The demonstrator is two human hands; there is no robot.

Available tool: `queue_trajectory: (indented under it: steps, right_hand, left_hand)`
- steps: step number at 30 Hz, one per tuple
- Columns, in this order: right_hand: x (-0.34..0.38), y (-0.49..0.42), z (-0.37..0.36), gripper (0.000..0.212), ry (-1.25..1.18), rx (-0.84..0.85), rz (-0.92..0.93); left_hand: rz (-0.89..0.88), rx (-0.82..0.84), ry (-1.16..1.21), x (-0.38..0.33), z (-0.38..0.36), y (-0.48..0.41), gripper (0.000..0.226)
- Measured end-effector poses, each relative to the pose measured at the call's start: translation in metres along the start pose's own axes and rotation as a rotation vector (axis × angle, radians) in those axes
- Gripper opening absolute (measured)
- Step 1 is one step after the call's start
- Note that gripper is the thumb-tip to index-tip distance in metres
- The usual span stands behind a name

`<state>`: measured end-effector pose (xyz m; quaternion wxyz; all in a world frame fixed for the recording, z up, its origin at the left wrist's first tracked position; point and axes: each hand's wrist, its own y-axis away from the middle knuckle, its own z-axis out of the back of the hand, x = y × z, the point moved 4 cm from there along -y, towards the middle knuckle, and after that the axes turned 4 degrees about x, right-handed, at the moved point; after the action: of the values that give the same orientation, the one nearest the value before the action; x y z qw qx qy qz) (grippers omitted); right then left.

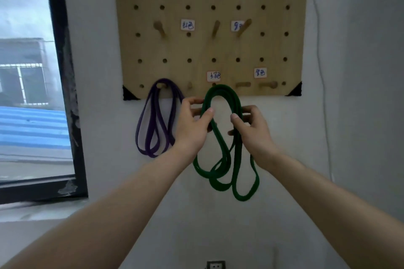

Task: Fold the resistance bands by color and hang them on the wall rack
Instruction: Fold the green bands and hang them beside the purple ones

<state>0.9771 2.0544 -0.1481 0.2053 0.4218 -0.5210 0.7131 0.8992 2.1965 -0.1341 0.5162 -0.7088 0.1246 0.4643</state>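
A wooden pegboard rack (209, 46) hangs on the white wall, with several pegs and small paper labels. A folded purple band (153, 129) hangs from the bottom-left peg (161, 85). I hold a folded green band (225, 159) up in front of the rack's lower edge, its top loop just below a labelled hole. My left hand (192, 124) grips the left side of the loop between thumb and fingers. My right hand (251, 129) grips the right side the same way. The green band's lower loops dangle freely below both hands.
A dark-framed window (65, 94) fills the left side, with a sill below it. A thin white cable (321, 72) runs down the wall right of the rack. A wall socket (216, 265) sits at the bottom edge. Free pegs (243, 84) stick out along the rack's bottom row.
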Motion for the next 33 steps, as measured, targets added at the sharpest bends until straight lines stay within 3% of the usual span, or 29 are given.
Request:
queue_trajectory:
  steps: [6,12,21,29,33]
  right_hand:
    - [0.018,-0.030,-0.016,0.024,0.004,0.058,0.069]
    - [0.028,-0.068,-0.050,0.023,0.083,0.141,0.140]
    - [0.020,-0.126,-0.068,0.022,0.229,0.113,0.227]
    - [-0.017,-0.139,-0.070,0.031,0.333,0.177,0.140]
    - [-0.010,-0.143,-0.075,0.032,0.368,0.085,0.175]
  left_hand:
    - [-0.161,-0.198,-0.069,-0.012,0.015,-0.021,0.024]
    - [-0.107,-0.346,-0.041,0.007,0.049,-0.035,0.022]
    - [-0.006,-0.269,0.083,0.039,0.040,-0.072,0.027]
    - [0.024,-0.072,-0.143,0.068,0.046,-0.087,0.054]
    - [0.101,-0.015,-0.183,0.068,0.046,-0.094,0.062]
